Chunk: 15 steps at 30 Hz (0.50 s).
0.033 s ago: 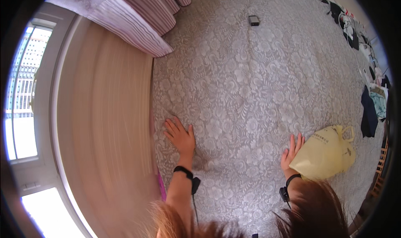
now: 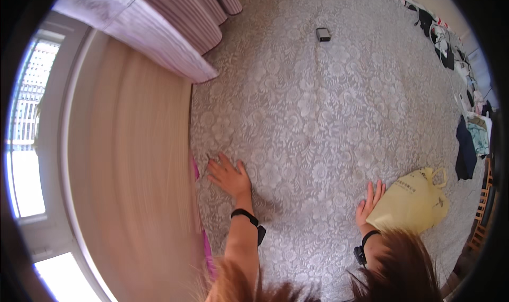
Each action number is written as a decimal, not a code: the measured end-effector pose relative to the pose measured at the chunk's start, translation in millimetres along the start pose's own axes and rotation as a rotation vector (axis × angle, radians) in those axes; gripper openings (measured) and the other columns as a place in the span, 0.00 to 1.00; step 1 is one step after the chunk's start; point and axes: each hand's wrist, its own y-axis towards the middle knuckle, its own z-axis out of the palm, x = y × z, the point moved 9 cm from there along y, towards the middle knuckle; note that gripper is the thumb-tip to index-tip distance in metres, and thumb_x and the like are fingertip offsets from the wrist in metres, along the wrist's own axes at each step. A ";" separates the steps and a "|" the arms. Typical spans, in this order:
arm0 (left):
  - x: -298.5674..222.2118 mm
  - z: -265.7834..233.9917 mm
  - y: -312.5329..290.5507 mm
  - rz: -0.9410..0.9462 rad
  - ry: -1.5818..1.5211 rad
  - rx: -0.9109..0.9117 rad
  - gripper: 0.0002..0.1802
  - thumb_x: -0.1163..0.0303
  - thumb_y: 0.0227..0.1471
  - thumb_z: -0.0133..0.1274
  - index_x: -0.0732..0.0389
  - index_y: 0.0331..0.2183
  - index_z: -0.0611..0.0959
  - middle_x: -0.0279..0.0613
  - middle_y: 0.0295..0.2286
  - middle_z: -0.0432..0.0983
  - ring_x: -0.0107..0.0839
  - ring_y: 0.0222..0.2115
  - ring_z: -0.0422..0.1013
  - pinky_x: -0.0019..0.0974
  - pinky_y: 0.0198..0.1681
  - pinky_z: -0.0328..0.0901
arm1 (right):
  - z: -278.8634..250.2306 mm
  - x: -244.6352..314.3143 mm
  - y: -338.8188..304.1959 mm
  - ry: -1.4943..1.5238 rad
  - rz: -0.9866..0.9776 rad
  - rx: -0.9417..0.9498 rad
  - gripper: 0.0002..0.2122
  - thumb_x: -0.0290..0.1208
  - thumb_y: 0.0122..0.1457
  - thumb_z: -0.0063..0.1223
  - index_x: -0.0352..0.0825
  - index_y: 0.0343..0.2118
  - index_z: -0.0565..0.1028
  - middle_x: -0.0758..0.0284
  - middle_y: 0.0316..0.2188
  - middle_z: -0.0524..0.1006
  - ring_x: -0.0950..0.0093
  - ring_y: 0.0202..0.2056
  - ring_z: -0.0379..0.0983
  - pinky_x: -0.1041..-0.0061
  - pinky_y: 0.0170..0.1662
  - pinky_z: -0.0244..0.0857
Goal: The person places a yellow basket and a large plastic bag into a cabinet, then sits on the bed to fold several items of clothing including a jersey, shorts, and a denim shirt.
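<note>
A grey bedspread (image 2: 318,132) with a pale floral pattern covers the bed. My left hand (image 2: 231,179) lies on it near its left edge, fingers spread and nothing held. Flat on the cover at the right, my right hand (image 2: 368,204) has its fingers stretched out. It sits against the left side of a pale yellow plastic bag (image 2: 405,204), which partly overlaps its edge. Black bands circle both wrists. Pink fabric (image 2: 207,251) shows beneath the bedspread's left border.
A small dark box-shaped device (image 2: 323,34) lies on the far part of the bed. To the left are a wooden panel (image 2: 132,143), a striped curtain (image 2: 180,26) and a window (image 2: 29,132). Clothes (image 2: 465,148) and cables crowd the right edge. Hair covers part of the lower view.
The view has shifted slightly, so the bed's far end shows more. More pink fabric shows along the left edge beside my left hand. Both hands stay on the bedspread.
</note>
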 end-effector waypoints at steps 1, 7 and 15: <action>-13.3 8.9 14.9 -0.100 -0.038 -0.035 0.44 0.45 0.78 0.49 0.57 0.82 0.64 0.67 0.82 0.48 0.68 0.81 0.46 0.75 0.82 0.39 | 3.7 -4.9 3.5 -0.040 0.033 0.063 0.38 0.35 0.67 0.49 0.36 0.82 0.64 0.46 0.86 0.51 0.36 0.84 0.44 0.33 0.85 0.36; 31.4 16.3 7.1 -0.221 -0.029 -0.022 0.38 0.47 0.79 0.41 0.59 0.77 0.72 0.69 0.77 0.58 0.71 0.77 0.52 0.79 0.80 0.40 | 32.2 17.6 64.7 -0.017 0.019 0.124 0.39 0.35 0.68 0.46 0.26 0.82 0.61 0.42 0.85 0.51 0.34 0.85 0.41 0.32 0.85 0.33; 44.5 27.0 15.5 -0.248 0.059 0.121 0.41 0.45 0.79 0.34 0.58 0.79 0.69 0.71 0.78 0.55 0.73 0.78 0.51 0.81 0.80 0.39 | 23.5 136.5 636.1 -0.106 0.172 -0.464 0.38 0.50 0.79 0.51 0.21 0.79 0.64 0.41 0.81 0.62 0.41 0.82 0.54 0.39 0.84 0.44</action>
